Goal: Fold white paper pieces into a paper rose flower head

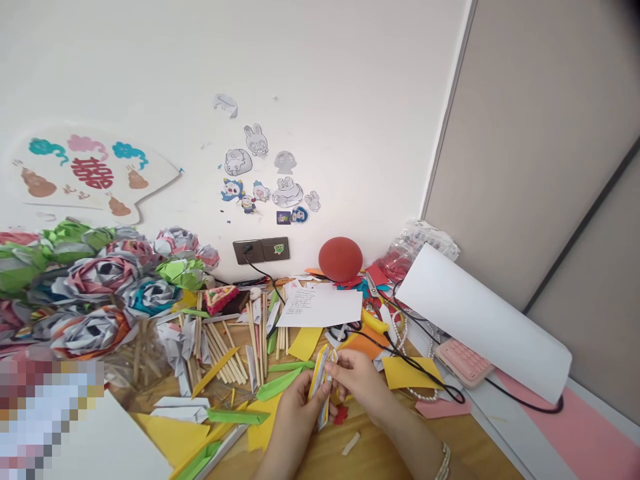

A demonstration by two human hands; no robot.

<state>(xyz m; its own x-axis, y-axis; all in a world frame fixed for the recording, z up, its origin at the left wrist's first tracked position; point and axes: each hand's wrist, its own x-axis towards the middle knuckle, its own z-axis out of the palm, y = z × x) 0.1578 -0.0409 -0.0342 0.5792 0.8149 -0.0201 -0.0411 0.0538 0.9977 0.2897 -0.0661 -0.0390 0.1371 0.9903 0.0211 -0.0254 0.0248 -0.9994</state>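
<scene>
Low in the middle of the head view, my two hands meet over the wooden table around a narrow folded paper piece (pixel 319 373) in yellow and white. My left hand (pixel 299 403) grips its lower left side, thumb across the front. Fingers of my right hand (pixel 356 377) pinch its upper right edge. Parts of the paper are hidden behind my fingers. Close to my left hand lie a green folded strip (pixel 283 382) and yellow paper (pixel 260 437). A small red scrap (pixel 341 415) is just below my right hand.
Paper flowers (pixel 100 277) crowd the left, beside wooden sticks (pixel 225 357). A handwritten sheet (pixel 320 308), red balloon (pixel 341 259) and scissors (pixel 371 285) lie toward the wall. Black cables (pixel 425 367), a pink calculator-like device (pixel 463 363) and a curled white sheet (pixel 485 320) occupy the right.
</scene>
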